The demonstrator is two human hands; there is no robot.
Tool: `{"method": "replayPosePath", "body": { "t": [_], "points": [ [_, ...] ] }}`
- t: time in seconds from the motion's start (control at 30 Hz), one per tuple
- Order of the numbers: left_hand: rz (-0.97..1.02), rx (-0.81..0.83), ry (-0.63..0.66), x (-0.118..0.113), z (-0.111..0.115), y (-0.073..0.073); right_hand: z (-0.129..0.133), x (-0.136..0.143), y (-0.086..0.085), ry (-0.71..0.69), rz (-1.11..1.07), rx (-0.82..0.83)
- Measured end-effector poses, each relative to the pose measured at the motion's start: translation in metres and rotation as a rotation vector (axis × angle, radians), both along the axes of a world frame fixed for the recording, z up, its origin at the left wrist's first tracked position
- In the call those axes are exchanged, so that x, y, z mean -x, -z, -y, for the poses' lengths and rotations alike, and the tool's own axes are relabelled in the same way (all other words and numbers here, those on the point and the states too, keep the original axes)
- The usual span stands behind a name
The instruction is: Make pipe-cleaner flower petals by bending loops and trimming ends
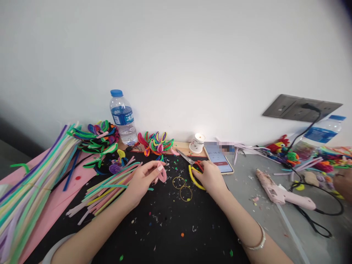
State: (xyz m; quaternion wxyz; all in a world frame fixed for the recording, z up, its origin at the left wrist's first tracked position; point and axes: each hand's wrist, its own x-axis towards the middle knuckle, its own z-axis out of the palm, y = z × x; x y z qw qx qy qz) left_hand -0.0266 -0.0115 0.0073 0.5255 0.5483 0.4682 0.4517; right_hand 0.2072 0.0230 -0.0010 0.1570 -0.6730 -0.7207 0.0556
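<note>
Left hand [145,179] pinching small pink loop [163,173] above black mat [162,242]. Right hand [210,178] gripping scissors [186,157] at handle end, blades toward wall [176,66]. 2 thin yellow rings [186,186] on mat between hands.

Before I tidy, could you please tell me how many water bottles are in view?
2. One water bottle stands near the wall, beyond the left hand; the other bottle is at the far right, below the socket panel. More could be hidden.
</note>
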Motion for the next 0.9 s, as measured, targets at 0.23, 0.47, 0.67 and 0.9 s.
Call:
{"method": "replayPosePath", "body": {
  "t": [0.23, 0.47, 0.67, 0.9],
  "points": [
    [0.282, 0.248, 0.006, -0.006, 0.006, 0.001, 0.011, 0.009, -0.014, -0.222, -0.202, -0.209],
    [0.338, 0.324, 0.081, -0.015, 0.016, 0.002, 0.038, 0.039, -0.013, -0.501, -0.619, 0.123],
    [0.078, 0.196, 0.103, -0.017, 0.015, 0.005, 0.035, 0.04, -0.006, -0.37, -0.722, 0.146],
    [-0.025, 0.143, 0.228, -0.018, 0.014, 0.008, 0.032, 0.038, -0.008, -0.425, -0.761, 0.228]
  ]
}}
